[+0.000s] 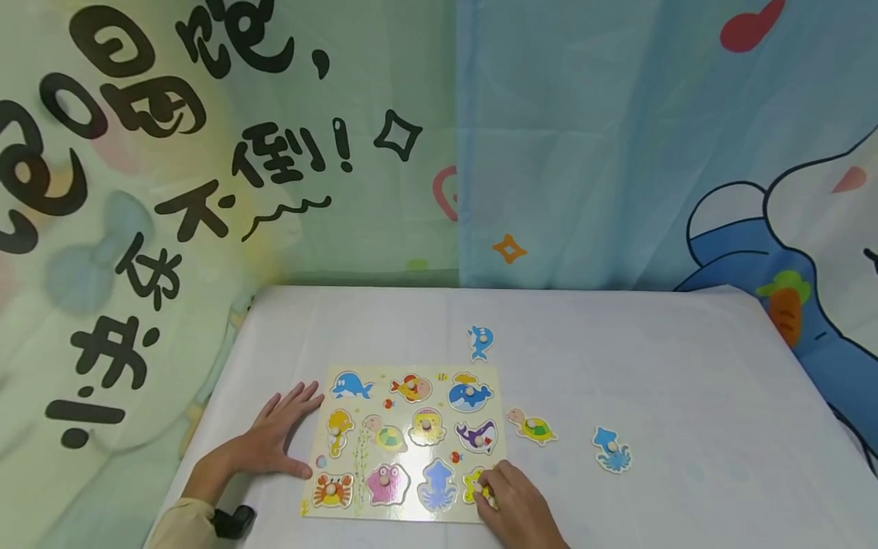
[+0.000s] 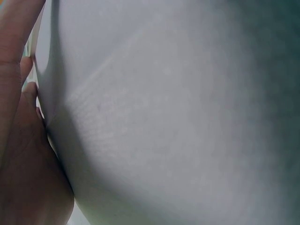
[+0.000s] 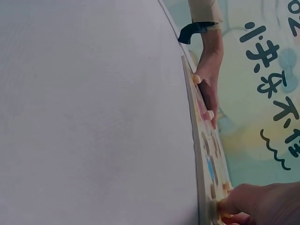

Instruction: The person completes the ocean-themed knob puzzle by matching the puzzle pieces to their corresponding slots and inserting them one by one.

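Observation:
A pale yellow wooden puzzle board (image 1: pixel 401 450) with sea animals lies on the table. My right hand (image 1: pixel 519 507) pinches a yellow star piece (image 1: pixel 470 482) at the board's lower right corner; fingers hide part of it. At the left edge my left hand (image 1: pixel 277 435) rests with fingers spread, the thumb touching the board. In the right wrist view the board (image 3: pixel 202 140) appears nearly edge-on. Knobbed pieces such as a crab (image 1: pixel 333 492) and a pink piece (image 1: pixel 387 485) sit in the board. The squid spot (image 1: pixel 437 486) and turtle spot (image 1: pixel 391 438) show no knob.
Off the board lie a blue dolphin-like piece (image 1: pixel 482 343) behind it, a green turtle piece (image 1: pixel 535 428) at its right, and a blue squid piece (image 1: pixel 613 451) farther right. White cloth (image 1: pixel 693 381) covers the table; printed curtains (image 1: pixel 549 152) hang behind.

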A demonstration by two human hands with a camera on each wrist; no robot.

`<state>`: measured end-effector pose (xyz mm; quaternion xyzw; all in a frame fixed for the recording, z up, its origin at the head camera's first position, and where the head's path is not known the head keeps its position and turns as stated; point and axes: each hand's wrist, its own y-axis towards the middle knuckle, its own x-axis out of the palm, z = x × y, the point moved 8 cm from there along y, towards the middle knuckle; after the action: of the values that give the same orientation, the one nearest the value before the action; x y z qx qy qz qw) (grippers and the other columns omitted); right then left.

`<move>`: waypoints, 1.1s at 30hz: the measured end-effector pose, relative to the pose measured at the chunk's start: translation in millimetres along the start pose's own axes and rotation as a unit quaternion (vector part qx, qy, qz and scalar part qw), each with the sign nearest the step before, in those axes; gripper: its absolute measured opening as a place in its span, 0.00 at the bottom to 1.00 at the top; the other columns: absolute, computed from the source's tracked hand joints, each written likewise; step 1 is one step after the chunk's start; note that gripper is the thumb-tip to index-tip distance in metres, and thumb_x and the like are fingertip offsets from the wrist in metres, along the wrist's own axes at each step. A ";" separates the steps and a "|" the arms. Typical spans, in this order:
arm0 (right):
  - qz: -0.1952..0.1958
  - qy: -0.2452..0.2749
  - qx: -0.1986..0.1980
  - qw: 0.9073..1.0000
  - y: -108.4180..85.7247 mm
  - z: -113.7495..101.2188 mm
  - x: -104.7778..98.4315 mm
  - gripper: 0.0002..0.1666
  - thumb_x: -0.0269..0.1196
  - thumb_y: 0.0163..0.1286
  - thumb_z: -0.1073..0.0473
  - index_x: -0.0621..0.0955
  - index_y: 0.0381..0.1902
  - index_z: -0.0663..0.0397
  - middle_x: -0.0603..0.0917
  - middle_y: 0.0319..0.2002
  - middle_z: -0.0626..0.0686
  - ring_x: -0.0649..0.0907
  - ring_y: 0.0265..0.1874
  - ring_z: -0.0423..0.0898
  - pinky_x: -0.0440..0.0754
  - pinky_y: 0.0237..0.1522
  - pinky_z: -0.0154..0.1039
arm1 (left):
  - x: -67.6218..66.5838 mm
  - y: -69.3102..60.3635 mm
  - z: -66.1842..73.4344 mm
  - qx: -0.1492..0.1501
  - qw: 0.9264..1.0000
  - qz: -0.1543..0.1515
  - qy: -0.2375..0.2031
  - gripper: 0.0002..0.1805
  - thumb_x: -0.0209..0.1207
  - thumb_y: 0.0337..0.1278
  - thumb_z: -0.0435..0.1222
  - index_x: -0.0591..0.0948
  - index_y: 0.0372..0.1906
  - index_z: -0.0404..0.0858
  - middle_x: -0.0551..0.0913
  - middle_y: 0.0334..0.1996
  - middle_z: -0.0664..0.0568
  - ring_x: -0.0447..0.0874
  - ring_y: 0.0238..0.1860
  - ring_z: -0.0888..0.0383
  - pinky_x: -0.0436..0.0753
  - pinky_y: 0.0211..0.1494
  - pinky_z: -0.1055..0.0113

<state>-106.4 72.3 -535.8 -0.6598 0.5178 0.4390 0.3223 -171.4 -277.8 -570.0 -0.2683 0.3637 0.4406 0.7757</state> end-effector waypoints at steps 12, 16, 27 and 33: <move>-0.029 0.001 -0.018 0.999 3.5 -1.3 -0.2 0.08 0.71 0.56 0.57 0.83 0.33 0.51 0.69 0.26 0.39 0.64 0.26 0.32 0.68 0.27 0.27 | -1.7 -0.1 -2.5 0.014 1.000 0.002 0.000 0.62 0.73 0.30 0.62 0.58 0.75 0.45 0.50 0.78 0.43 0.36 0.79 0.48 0.28 0.77 0.48; -0.050 0.012 -0.018 0.999 3.0 1.8 4.1 0.09 0.70 0.58 0.56 0.83 0.35 0.51 0.70 0.26 0.39 0.65 0.26 0.32 0.69 0.28 0.28 | -3.4 0.1 1.5 0.015 1.000 0.000 0.011 0.63 0.74 0.28 0.61 0.59 0.74 0.42 0.52 0.77 0.39 0.43 0.76 0.36 0.41 0.68 0.29; -0.108 0.086 -0.029 0.990 5.9 1.5 12.6 0.08 0.66 0.63 0.57 0.81 0.40 0.51 0.66 0.25 0.38 0.64 0.26 0.30 0.65 0.27 0.26 | -0.7 -2.8 2.3 0.047 0.998 0.031 -0.001 0.61 0.71 0.32 0.65 0.59 0.74 0.45 0.52 0.78 0.45 0.37 0.80 0.53 0.27 0.76 0.56; -0.112 0.071 -0.042 0.990 9.0 -2.7 12.0 0.10 0.66 0.62 0.56 0.81 0.40 0.50 0.70 0.26 0.37 0.65 0.26 0.30 0.67 0.28 0.28 | 1.9 -1.9 -5.6 0.041 0.999 0.019 0.001 0.61 0.71 0.33 0.64 0.57 0.75 0.48 0.48 0.79 0.49 0.30 0.79 0.63 0.19 0.71 0.75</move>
<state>-113.5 62.8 -545.4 -0.7562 0.4431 0.3733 0.3041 -170.8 -281.9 -574.6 -0.2294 0.3875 0.4397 0.7771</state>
